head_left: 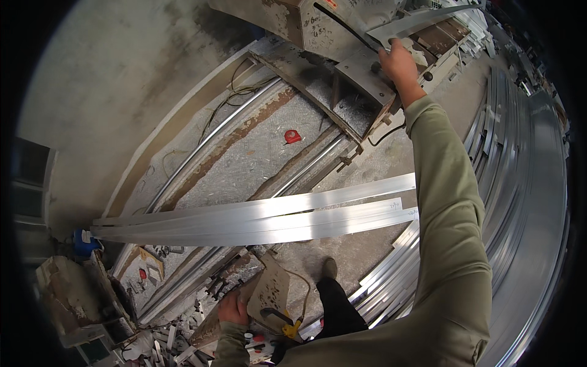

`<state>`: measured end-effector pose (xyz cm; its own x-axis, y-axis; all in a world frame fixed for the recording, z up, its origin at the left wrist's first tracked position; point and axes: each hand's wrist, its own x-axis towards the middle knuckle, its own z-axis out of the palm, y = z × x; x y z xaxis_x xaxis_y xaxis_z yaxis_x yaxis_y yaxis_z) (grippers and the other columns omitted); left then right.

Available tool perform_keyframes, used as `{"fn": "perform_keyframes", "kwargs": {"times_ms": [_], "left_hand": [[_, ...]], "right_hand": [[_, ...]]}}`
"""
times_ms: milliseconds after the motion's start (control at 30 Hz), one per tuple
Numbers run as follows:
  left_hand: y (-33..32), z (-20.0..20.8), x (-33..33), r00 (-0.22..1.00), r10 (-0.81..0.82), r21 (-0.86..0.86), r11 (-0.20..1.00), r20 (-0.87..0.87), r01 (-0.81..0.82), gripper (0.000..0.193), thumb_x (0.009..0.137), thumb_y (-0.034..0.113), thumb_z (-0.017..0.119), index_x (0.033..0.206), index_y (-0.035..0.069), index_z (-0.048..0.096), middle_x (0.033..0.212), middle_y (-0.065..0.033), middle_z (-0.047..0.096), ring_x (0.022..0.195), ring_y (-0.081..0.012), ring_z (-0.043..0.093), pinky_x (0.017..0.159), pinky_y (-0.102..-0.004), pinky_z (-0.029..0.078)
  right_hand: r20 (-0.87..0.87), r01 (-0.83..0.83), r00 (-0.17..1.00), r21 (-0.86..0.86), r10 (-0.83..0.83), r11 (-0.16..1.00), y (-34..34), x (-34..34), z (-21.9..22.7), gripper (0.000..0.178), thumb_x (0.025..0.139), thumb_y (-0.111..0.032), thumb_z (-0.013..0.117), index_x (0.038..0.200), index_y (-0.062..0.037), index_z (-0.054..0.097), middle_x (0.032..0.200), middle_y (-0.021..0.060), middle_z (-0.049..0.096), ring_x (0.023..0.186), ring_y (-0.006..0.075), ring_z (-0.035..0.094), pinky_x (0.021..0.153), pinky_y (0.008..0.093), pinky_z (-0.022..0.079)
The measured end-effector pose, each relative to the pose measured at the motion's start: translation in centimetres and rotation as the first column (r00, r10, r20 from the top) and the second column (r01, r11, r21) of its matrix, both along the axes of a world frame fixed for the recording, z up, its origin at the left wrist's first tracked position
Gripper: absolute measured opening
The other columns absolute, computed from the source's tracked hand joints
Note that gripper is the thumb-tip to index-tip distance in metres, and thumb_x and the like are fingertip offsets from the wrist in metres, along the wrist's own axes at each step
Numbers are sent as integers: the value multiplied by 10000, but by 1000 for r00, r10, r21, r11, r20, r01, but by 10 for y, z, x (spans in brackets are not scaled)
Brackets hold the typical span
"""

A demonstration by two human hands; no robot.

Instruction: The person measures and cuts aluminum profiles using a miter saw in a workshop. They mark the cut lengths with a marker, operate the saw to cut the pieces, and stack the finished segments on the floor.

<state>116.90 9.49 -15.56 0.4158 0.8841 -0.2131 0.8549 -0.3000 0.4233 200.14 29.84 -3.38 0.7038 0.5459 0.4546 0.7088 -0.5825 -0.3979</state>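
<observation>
My right arm reaches far forward to the head of a saw-like metal machine [361, 79]. There my right hand [400, 67] is closed beside the near end of an aluminium profile [428, 23]; what its fingers hold is hidden. A black rod [345, 25] slants down toward this hand, and a pale crumpled piece [417, 56] lies just past it. Low in the view, my left hand [233, 307] rests with fingers laid along the edge of a grey metal panel [269, 287]. Between the hands, several long aluminium strips [244, 226] lie across the machine's rails.
A red tape measure [293, 136] sits on the chip-covered bed. Stacked aluminium profiles [520, 159] stretch along the right. Offcuts [174, 345] are heaped at lower left, near a blue container [85, 242]. A yellow-and-black handled tool [290, 327] hangs by the panel. Cables [235, 95] lie along the wall.
</observation>
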Motion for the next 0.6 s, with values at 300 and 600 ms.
{"fn": "perform_keyframes", "kwargs": {"times_ms": [300,600], "left_hand": [[7,3,9,1000,-19,26,999,-14,19,404,1044,351,578,1269,46,720,1225,-217,726,1088,-465,674,920,-575,542],[5,-1,10,1000,18,-7,1000,-5,-18,412,1050,358,569,1222,23,734,1186,-233,738,1069,-475,700,916,-557,568]], "right_hand": [[59,83,996,-253,-70,964,55,42,-10,414,1038,-363,622,1380,-129,613,1262,241,755,1223,451,710,984,581,573],[163,58,987,-340,-2,939,54,-9,3,271,996,-189,563,1200,-85,709,1127,205,805,1071,411,774,890,541,613]]}}
